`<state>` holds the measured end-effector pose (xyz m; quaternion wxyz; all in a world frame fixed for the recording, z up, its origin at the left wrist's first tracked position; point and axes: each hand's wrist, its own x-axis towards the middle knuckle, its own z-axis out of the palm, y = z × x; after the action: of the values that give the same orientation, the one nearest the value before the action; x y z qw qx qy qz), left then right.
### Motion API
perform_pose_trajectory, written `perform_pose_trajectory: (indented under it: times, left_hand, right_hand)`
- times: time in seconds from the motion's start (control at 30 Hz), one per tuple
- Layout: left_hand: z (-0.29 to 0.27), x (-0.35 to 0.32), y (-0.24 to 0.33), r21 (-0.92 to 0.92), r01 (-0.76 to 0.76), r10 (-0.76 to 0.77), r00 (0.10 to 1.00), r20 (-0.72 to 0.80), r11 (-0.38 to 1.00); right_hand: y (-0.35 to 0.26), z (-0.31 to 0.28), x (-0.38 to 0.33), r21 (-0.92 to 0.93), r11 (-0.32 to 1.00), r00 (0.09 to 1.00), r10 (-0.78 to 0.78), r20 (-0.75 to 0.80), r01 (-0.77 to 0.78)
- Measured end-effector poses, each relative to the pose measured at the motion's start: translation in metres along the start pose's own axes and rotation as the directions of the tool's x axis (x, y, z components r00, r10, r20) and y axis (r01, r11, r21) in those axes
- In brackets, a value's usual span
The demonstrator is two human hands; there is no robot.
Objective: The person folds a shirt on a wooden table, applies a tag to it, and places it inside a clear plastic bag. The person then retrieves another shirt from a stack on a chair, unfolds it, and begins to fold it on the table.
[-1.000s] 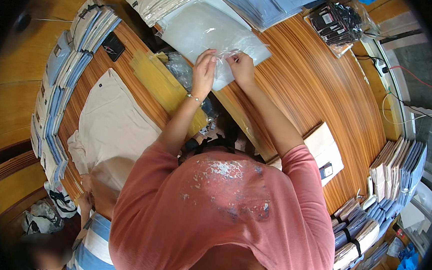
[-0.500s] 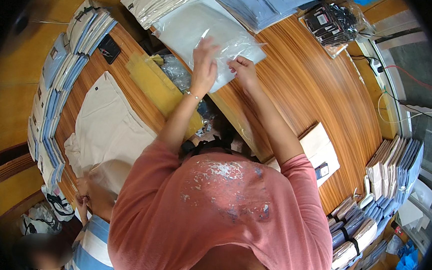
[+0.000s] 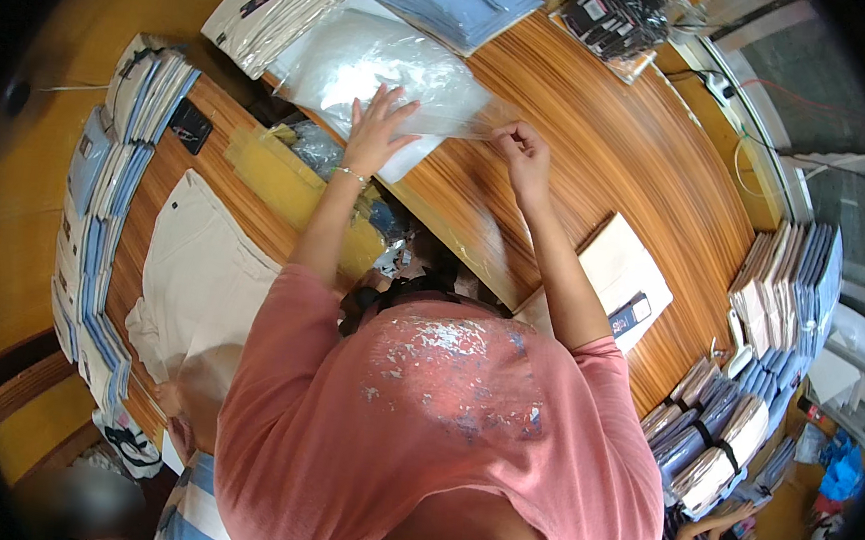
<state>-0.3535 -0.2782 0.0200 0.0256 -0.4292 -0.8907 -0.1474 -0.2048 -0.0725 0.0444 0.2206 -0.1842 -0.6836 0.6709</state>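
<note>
A pile of clear plastic bags (image 3: 367, 60) lies on the wooden table in front of me, glossy and creased. My left hand (image 3: 378, 134) rests at the near edge of the pile, its fingers spread and holding nothing. To the right, my right hand (image 3: 524, 158) pinches a corner of a clear plastic bag (image 3: 478, 121), which stretches from the pile towards it. Close to my right forearm lies a cream folded garment (image 3: 628, 269) with a dark tag (image 3: 632, 314) on it.
Cream garments (image 3: 269, 23) and blue garments (image 3: 451, 5) are stacked at the back. A cream garment (image 3: 199, 239) lies spread on the left table, beside a co-worker's hand (image 3: 175, 397). More folded stacks line the left edge and right side. A gap divides the tables.
My right hand has moved right and slightly down, drawing the bag's corner off the pile. My left hand has spread its fingers lower on the pile. The whole view has shifted a little.
</note>
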Motion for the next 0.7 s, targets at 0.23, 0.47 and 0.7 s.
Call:
perform_pose_trajectory:
  times: [0.23, 0.47, 0.7]
  left_hand:
    - [-0.008, 0.005, 0.037, 0.336, -0.357, 0.366, 0.930, 0.041, 0.871]
    - [-0.028, 0.007, 0.003, 0.077, -0.178, 0.170, 0.980, 0.100, 0.981]
    - [-0.103, 0.052, 0.097, 0.169, -0.007, -0.060, 0.920, 0.387, 0.986]
  right_hand:
    - [-0.012, -0.006, -0.006, 0.136, 0.983, 0.985, -0.137, 0.100, 0.123]
    - [-0.077, -0.102, -0.011, -0.029, 0.963, 0.928, -0.266, -0.259, 0.268]
    - [-0.142, -0.197, -0.047, 0.109, 0.942, 0.917, -0.275, -0.289, 0.317]
